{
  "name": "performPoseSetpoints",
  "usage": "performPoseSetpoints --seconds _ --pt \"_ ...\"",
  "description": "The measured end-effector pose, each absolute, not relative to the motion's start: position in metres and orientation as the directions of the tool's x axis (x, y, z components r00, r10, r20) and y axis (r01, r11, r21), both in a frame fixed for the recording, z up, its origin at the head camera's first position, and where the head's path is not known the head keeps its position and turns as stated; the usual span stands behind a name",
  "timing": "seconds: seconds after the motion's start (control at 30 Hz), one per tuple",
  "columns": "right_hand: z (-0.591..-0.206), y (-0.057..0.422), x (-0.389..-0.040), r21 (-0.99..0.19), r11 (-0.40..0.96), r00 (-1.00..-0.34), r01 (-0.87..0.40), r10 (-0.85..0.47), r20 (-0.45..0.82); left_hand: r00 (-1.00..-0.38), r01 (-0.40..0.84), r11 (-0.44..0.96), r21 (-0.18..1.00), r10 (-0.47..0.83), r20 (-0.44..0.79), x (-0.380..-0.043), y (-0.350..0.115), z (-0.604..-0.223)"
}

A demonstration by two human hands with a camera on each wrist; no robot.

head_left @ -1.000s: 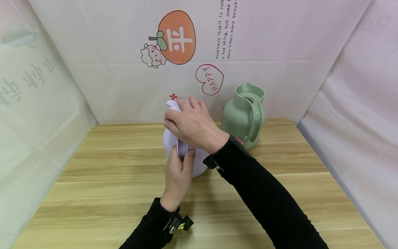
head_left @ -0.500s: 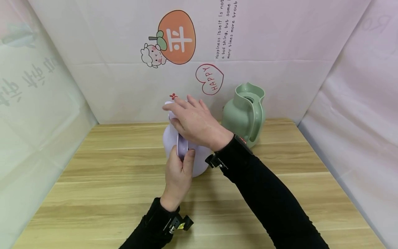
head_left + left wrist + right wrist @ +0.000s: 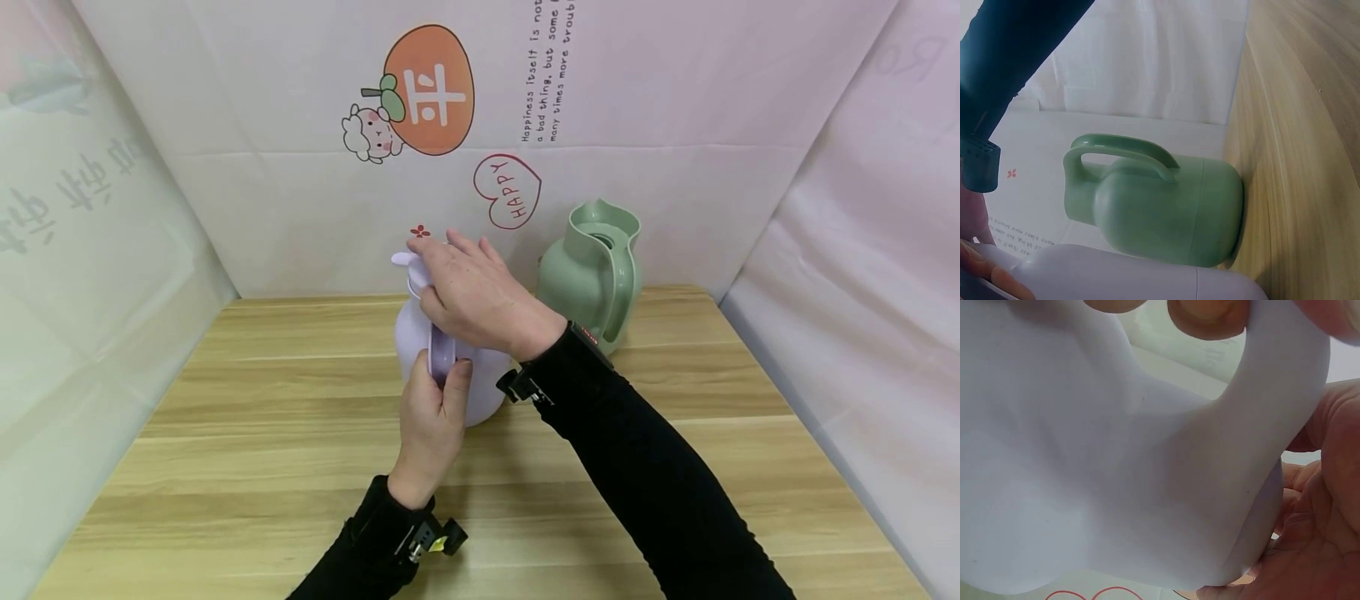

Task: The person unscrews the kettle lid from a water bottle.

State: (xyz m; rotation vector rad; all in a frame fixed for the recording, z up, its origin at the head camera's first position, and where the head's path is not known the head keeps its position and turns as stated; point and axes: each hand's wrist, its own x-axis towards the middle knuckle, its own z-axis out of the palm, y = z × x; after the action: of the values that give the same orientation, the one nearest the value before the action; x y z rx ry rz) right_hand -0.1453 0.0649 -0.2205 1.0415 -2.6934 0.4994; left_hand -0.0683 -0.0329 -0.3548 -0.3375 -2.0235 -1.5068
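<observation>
A lavender thermos jug (image 3: 411,333) stands upright on the table, partly hidden by both hands. My left hand (image 3: 431,421) grips its handle (image 3: 441,354), thumb on the right side. Over the jug's mouth, my right hand (image 3: 480,292) holds the lavender lid (image 3: 417,271), whose small tab sticks out to the left; the hand covers much of the lid. In the right wrist view the jug (image 3: 1116,469) fills most of the picture, with my right palm (image 3: 1322,531) against its upper end and some fingertips hidden behind it.
A green thermos jug (image 3: 581,275) stands behind and to the right, its mouth uncovered and its handle facing me. The wood-grain table (image 3: 255,433) meets a printed white cloth (image 3: 315,225) at the back. More pale cloth hangs on both sides.
My right hand has loosened, shifted slightly right, then closed around the lid again. The lid's tab has swung left and toward me. My left hand keeps its grip on the handle.
</observation>
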Motion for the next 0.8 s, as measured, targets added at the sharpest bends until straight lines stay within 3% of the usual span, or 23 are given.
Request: performPoseSetpoints --seconds 0.8 --pt "-0.2157 0.0631 -0.1428 -0.201 0.692 -0.717 -0.694 -0.636 0.286 -0.794 0.523 0.332 0.785 -0.143 0.59 -0.0677 -0.0324 -0.3545"
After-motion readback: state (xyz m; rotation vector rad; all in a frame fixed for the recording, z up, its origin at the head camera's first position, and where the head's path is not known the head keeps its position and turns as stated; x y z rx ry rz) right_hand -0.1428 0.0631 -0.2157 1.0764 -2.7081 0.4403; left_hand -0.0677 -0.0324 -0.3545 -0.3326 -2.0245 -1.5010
